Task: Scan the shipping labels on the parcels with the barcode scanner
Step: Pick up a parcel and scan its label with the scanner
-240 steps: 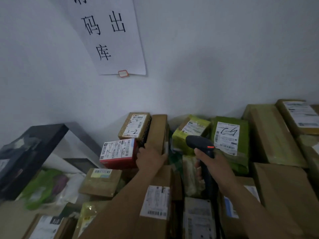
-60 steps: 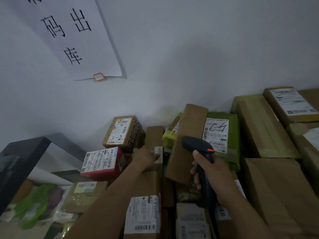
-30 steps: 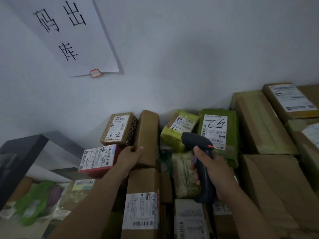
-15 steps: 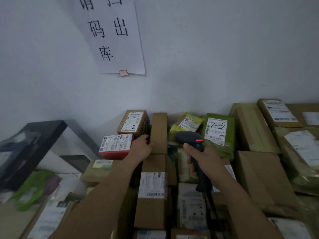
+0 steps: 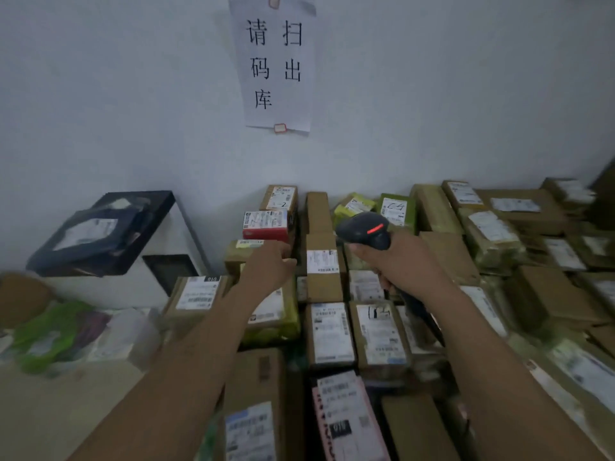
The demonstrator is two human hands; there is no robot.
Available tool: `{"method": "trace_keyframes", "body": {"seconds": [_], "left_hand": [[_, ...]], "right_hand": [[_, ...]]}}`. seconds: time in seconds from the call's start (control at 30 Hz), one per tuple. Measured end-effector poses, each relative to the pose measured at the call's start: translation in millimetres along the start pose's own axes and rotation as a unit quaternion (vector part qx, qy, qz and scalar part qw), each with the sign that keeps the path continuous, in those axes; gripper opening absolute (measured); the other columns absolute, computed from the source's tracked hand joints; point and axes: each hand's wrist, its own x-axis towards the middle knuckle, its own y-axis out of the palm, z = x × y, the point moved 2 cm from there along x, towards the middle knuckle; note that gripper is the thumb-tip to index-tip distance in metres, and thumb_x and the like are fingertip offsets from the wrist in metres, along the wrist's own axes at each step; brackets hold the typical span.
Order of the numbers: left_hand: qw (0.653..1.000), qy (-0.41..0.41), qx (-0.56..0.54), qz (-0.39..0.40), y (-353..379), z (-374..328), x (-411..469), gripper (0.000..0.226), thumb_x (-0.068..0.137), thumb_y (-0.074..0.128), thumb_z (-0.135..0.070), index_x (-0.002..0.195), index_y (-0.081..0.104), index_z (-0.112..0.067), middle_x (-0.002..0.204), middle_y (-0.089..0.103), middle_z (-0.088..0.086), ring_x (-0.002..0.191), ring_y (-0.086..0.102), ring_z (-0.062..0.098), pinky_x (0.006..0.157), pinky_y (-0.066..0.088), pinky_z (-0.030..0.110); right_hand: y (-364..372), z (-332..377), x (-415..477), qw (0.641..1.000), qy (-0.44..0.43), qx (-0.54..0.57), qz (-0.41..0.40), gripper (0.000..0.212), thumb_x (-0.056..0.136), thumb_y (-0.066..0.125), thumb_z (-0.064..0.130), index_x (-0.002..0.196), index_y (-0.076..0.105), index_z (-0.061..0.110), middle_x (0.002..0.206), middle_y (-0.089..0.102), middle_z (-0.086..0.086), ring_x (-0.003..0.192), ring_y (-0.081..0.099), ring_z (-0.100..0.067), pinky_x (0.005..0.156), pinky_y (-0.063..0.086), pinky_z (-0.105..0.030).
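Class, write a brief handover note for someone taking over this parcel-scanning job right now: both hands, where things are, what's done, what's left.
Left hand: open, holding nothing, reaching over the parcels beside the narrow labelled box.
Right hand: grips the barcode scanner, red light on, head aimed at the far row.
Parcels: packed close together, most labels face up.
Done: the view does not show which labels are scanned.
Left: scan each label. The plain brown box shows no label and probably needs turning.
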Motion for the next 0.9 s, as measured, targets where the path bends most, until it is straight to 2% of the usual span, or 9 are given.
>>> {"method": "trace_keyframes", "body": {"seconds": [0.2,0.3,0.37,0.43,0.57,0.67,0.73,0.8,0.9], "left_hand": [[0.999,0.01,0.004,0.036,-2.6,44.2,-115.3,0.039,0.097,0.058,-0.028,0.135,0.057,-0.019,0.137,0.058,0.003,0.117,0.059,0.018,0.093,0.045,0.026],[0.995,0.046,-0.028,0.086,9.2,68.2,-162.7,0.022,0.1,0.052,-0.017,0.116,0.065,-0.012,0.098,0.068,0.001,0.084,0.065,0.005,0.071,0.05,0.017],[0.994,0.041,-0.026,0.094,20.7,81.2,-189.1,0.022,0.101,0.047,-0.017,0.094,0.065,-0.008,0.08,0.063,0.005,0.084,0.068,0.015,0.064,0.048,0.022],[0.996,0.005,0.019,0.083,37.0,94.8,-207.9,0.031,0.099,0.05,-0.03,0.105,0.062,-0.003,0.105,0.064,0.017,0.103,0.062,0.034,0.079,0.052,0.038],[0.99,-0.097,0.048,0.085,71.8,108.2,-235.1,0.082,0.077,0.062,-0.071,0.134,0.039,-0.017,0.135,0.04,0.01,0.121,0.045,0.026,0.093,0.045,0.037],[0.977,-0.158,0.014,0.144,100.2,118.6,-247.9,0.126,0.064,0.058,-0.086,0.156,0.002,-0.021,0.158,0.008,0.016,0.141,0.028,0.035,0.109,0.036,0.042],[0.975,-0.17,0.016,0.144,111.4,124.1,-253.9,0.135,0.063,0.059,-0.085,0.155,-0.019,-0.025,0.162,-0.013,0.012,0.148,0.018,0.034,0.117,0.031,0.041],[0.977,-0.182,-0.013,0.113,115.0,125.2,-256.9,0.133,0.065,0.063,-0.078,0.155,-0.019,-0.024,0.164,-0.008,0.008,0.148,0.018,0.032,0.118,0.03,0.042],[0.968,-0.208,-0.122,0.071,109.0,122.7,-258.9,0.13,0.066,0.075,-0.061,0.156,-0.01,-0.023,0.159,0.02,0.008,0.141,0.033,0.029,0.112,0.038,0.044]], "right_hand": [[44.1,10.5,-108.7,0.999,0.039,0.01,-0.005,0.043,0.084,0.071,0.047,0.078,0.063,0.005,0.062,0.068,-0.013,0.042,0.057,-0.011,0.045,0.048,-0.026],[68.8,7.2,-153.3,0.998,0.068,-0.005,0.007,0.039,0.086,0.07,0.045,0.068,0.059,0.012,0.048,0.062,-0.003,0.037,0.055,-0.007,0.039,0.043,-0.02],[83.2,5.0,-176.2,0.996,0.085,0.004,0.031,0.035,0.088,0.07,0.042,0.07,0.057,0.014,0.054,0.063,-0.006,0.037,0.055,-0.008,0.039,0.043,-0.021],[95.2,3.8,-195.3,0.994,0.098,0.007,0.05,0.032,0.089,0.07,0.039,0.074,0.056,0.014,0.064,0.064,-0.011,0.04,0.056,-0.011,0.042,0.045,-0.024],[105.5,3.7,-219.9,0.991,0.112,-0.026,0.074,0.032,0.092,0.067,0.039,0.081,0.06,0.01,0.061,0.064,-0.01,0.034,0.052,-0.003,0.039,0.042,-0.016],[108.4,0.0,-228.5,0.99,0.107,-0.056,0.075,0.032,0.093,0.064,0.041,0.085,0.06,0.01,0.077,0.073,-0.014,0.037,0.052,0.001,0.045,0.043,-0.013],[109.1,-6.6,-230.8,0.989,0.117,-0.041,0.076,0.033,0.093,0.064,0.041,0.077,0.059,0.013,0.064,0.071,-0.005,0.036,0.052,0.002,0.042,0.042,-0.011],[110.9,-15.9,-231.5,0.986,0.141,0.003,0.087,0.035,0.094,0.064,0.039,0.071,0.059,0.013,0.044,0.061,0.004,0.032,0.051,0.001,0.038,0.039,-0.01],[118.5,-29.8,-229.6,0.976,0.174,0.09,0.093,0.037,0.093,0.064,0.039,0.072,0.064,0.008,0.043,0.061,0.005,0.035,0.054,-0.003,0.039,0.042,-0.013]]}}
